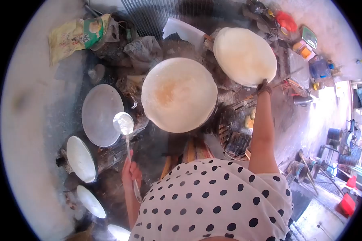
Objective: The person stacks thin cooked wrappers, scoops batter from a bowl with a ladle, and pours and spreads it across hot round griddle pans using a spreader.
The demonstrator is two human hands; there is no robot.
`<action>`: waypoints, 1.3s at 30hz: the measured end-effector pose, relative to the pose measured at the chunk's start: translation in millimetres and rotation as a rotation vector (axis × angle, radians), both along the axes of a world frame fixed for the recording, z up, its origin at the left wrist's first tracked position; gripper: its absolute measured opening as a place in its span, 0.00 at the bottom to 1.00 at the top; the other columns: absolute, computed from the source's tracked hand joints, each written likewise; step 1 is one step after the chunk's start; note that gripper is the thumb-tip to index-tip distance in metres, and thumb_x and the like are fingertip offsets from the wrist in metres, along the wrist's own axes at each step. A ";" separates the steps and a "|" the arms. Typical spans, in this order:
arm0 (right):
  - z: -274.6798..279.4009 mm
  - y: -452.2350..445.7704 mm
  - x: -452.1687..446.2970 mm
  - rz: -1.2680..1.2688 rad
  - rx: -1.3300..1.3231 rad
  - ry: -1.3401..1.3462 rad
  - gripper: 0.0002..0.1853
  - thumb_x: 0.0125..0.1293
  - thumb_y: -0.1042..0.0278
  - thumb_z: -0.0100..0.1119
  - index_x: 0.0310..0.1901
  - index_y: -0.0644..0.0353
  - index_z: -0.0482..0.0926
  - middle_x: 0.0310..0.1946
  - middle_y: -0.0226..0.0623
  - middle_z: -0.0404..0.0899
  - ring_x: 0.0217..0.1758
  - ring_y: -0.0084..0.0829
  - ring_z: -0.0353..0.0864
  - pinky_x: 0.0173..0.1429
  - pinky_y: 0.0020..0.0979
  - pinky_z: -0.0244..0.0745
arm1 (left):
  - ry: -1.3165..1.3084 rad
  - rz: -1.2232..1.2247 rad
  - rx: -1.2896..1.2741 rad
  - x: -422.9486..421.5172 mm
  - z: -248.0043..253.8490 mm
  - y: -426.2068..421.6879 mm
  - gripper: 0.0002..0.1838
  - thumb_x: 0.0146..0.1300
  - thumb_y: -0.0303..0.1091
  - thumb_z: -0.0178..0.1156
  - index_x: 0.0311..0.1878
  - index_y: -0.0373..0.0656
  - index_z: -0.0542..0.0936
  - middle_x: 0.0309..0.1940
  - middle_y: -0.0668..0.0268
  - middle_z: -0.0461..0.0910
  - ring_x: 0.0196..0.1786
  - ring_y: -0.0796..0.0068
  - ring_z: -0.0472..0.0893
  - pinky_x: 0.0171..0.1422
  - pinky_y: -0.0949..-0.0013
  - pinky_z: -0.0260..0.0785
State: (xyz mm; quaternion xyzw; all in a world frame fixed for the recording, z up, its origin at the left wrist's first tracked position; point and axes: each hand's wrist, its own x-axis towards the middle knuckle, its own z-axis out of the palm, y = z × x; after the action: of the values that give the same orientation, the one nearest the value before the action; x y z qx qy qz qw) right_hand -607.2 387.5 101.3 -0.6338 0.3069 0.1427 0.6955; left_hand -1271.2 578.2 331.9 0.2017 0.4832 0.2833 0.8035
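My left hand [131, 172] is closed round the long handle of a ladle [124, 124], whose bowl holds white batter. The bowl hangs over the right edge of a round grey griddle [98, 114]. In front of me a large pale round flatbread [179, 96], browned left of its middle, covers a round griddle. My right arm stretches to a second pale round of flatbread [245, 56] at the upper right. At its lower right rim my right hand [264, 86] looks dark and small, with fingers drawn in. What they grip is unclear, and a thin stick passes close by.
Several more rounds with pale surfaces, including one white disc [81, 159], line the left wall. A printed sack [80, 36] lies at the upper left. Below the right arm is a slatted basket [225, 138]. A blue container [319, 68] stands far right. Haze hangs over the floor.
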 end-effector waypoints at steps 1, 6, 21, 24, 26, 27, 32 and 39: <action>-2.6 7.0 -13.5 0.039 -0.183 0.039 0.16 0.63 0.51 0.56 0.26 0.54 0.72 0.17 0.30 0.70 0.20 0.26 0.70 0.23 0.28 0.64 | 0.003 -0.018 -0.007 -11.0 -13.1 -1.0 0.21 0.74 0.36 0.41 0.68 0.43 0.61 0.19 0.77 0.59 0.12 0.90 0.58 0.13 0.82 0.53; -4.0 8.3 -36.1 0.557 -0.936 -0.115 0.27 0.65 0.42 0.45 0.43 0.62 0.80 0.40 0.43 0.83 0.43 0.41 0.83 0.48 0.41 0.75 | -0.387 0.048 -0.183 -36.9 -22.9 -0.1 0.24 0.75 0.32 0.37 0.72 0.42 0.54 0.22 0.76 0.61 0.14 0.87 0.61 0.17 0.78 0.59; 83.2 215.6 -489.7 1.609 -1.004 -0.954 0.19 0.61 0.49 0.57 0.48 0.51 0.77 0.48 0.38 0.78 0.50 0.38 0.80 0.53 0.38 0.76 | 0.085 0.099 0.026 -126.7 -34.9 -32.4 0.22 0.74 0.37 0.41 0.68 0.44 0.63 0.17 0.76 0.59 0.12 0.86 0.56 0.15 0.78 0.52; 64.6 222.3 -478.0 1.617 -1.157 -1.121 0.14 0.65 0.53 0.49 0.44 0.52 0.78 0.40 0.39 0.79 0.44 0.39 0.82 0.47 0.40 0.77 | 0.064 0.095 0.062 -145.9 -37.5 -37.3 0.21 0.74 0.37 0.40 0.67 0.44 0.64 0.18 0.76 0.59 0.12 0.85 0.56 0.15 0.77 0.52; 73.4 220.3 -460.1 1.541 -1.161 -1.217 0.14 0.66 0.55 0.48 0.43 0.54 0.76 0.37 0.40 0.80 0.42 0.39 0.83 0.43 0.39 0.78 | 0.074 0.110 0.066 -152.7 -39.9 -37.5 0.21 0.74 0.37 0.40 0.67 0.44 0.64 0.18 0.75 0.59 0.12 0.85 0.57 0.15 0.77 0.53; 88.4 217.3 -447.7 1.457 -1.163 -1.295 0.14 0.67 0.56 0.46 0.42 0.57 0.75 0.33 0.41 0.80 0.41 0.38 0.83 0.39 0.39 0.78 | 0.090 0.112 0.070 -153.5 -41.6 -36.9 0.21 0.74 0.37 0.40 0.67 0.44 0.64 0.18 0.75 0.59 0.12 0.85 0.57 0.14 0.77 0.53; 174.4 208.4 -284.7 1.277 -1.446 -1.646 0.11 0.66 0.59 0.46 0.36 0.50 0.78 0.31 0.39 0.80 0.36 0.34 0.83 0.37 0.37 0.78 | 0.081 0.027 0.103 -143.1 -54.1 -22.5 0.21 0.74 0.37 0.40 0.67 0.44 0.64 0.18 0.75 0.60 0.11 0.85 0.58 0.14 0.76 0.54; 299.6 59.9 -86.8 0.517 -0.475 -0.941 0.13 0.66 0.59 0.55 0.44 0.57 0.81 0.32 0.32 0.82 0.37 0.28 0.80 0.42 0.31 0.73 | 0.006 -0.105 0.109 -76.1 -50.3 -6.8 0.21 0.74 0.36 0.41 0.69 0.46 0.62 0.17 0.77 0.59 0.11 0.88 0.58 0.12 0.79 0.56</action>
State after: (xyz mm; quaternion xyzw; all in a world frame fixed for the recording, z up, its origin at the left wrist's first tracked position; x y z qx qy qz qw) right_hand -694.0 447.4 401.0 -0.8217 -0.1758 -0.0620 0.5385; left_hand -1347.3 571.4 281.6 0.2712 0.4582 0.2660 0.8036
